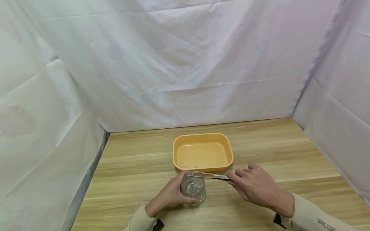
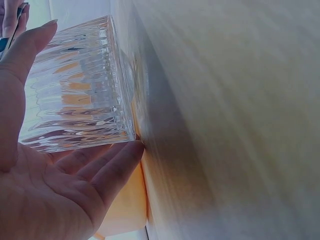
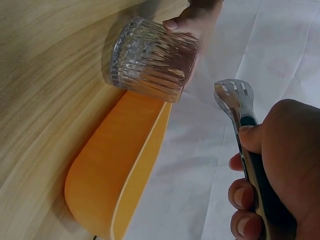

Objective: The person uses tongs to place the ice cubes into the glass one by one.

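Note:
My left hand [image 1: 172, 193] grips a clear ribbed drinking glass [image 1: 199, 196], thumb on the near side and fingers on the far side. In the right wrist view the glass [image 3: 145, 62] shows its fluted wall and thick base, low over the table. Whether anything lies inside it I cannot tell. My right hand [image 1: 255, 186] holds metal tongs [image 1: 206, 175] with dark handles, their slotted tips [image 3: 235, 92] pointing left above the glass's rim. Just beyond the glass stands a yellow-orange rectangular tray [image 1: 202, 155], with small clear bits [image 1: 186, 166] by its front left wall.
The wooden table [image 1: 133, 179] runs back to white cloth [image 1: 185, 64] hanging behind. More white cloth hangs at both sides. Dark straps show at my sleeve cuffs.

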Tool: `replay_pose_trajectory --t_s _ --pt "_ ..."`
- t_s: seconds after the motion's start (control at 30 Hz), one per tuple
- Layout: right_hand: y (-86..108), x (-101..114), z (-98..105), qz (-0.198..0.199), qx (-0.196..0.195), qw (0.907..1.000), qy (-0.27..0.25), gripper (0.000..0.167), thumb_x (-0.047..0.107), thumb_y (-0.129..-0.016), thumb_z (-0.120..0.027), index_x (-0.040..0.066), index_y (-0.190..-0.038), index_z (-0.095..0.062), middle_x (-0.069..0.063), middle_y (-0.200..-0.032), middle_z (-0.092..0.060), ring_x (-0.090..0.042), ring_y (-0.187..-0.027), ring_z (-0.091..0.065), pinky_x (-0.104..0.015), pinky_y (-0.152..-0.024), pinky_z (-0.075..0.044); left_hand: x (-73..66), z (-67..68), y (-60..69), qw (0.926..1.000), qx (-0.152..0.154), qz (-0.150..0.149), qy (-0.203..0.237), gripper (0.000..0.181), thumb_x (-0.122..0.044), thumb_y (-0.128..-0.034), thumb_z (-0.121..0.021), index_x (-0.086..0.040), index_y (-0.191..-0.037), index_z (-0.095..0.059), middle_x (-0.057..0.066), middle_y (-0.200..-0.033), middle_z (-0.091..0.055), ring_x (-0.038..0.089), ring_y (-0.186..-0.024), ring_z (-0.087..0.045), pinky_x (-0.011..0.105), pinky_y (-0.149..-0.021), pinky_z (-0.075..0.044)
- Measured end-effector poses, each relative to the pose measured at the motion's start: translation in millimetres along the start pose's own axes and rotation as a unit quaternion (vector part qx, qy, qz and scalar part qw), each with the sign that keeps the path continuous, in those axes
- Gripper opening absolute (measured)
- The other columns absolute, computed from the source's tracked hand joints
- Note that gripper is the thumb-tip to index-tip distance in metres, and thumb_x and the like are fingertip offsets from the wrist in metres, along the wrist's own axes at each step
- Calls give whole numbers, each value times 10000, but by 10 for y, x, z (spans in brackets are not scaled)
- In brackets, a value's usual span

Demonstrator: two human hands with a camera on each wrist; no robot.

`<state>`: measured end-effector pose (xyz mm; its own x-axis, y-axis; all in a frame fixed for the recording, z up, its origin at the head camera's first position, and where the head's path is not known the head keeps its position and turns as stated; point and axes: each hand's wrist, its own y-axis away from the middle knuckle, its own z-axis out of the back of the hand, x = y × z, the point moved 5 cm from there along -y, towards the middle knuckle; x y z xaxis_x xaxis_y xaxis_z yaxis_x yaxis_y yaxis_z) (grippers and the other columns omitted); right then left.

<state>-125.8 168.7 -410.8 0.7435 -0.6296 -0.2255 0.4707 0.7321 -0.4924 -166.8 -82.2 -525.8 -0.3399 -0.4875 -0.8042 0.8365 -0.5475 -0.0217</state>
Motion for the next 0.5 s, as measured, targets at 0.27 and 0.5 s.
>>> replay_pose_trajectory --t_s 0.27,0.5 --pt "7 -11 -2 11 30 10000 -72 426 427 -1081 -263 196 -947 -594 121 -573 -359 -36 -445 -309 -250 -530 -253 2 3 4 10000 -25 -12 -5 931 -478 -671 -892 -257 -1417 -381 2 -1230 -636 135 -1096 -622 324 -941 -514" --pt "27 -12 -27 34 88 9998 -189 256 402 -1028 -463 196 -956 -598 119 -586 -374 -30 -447 -346 -256 -541 -266 21 -13 7 10000 -35 -74 54 889 -464 -669 -895 -266 -1385 -408 -46 -1235 -633 108 -1092 -622 314 -942 -512"
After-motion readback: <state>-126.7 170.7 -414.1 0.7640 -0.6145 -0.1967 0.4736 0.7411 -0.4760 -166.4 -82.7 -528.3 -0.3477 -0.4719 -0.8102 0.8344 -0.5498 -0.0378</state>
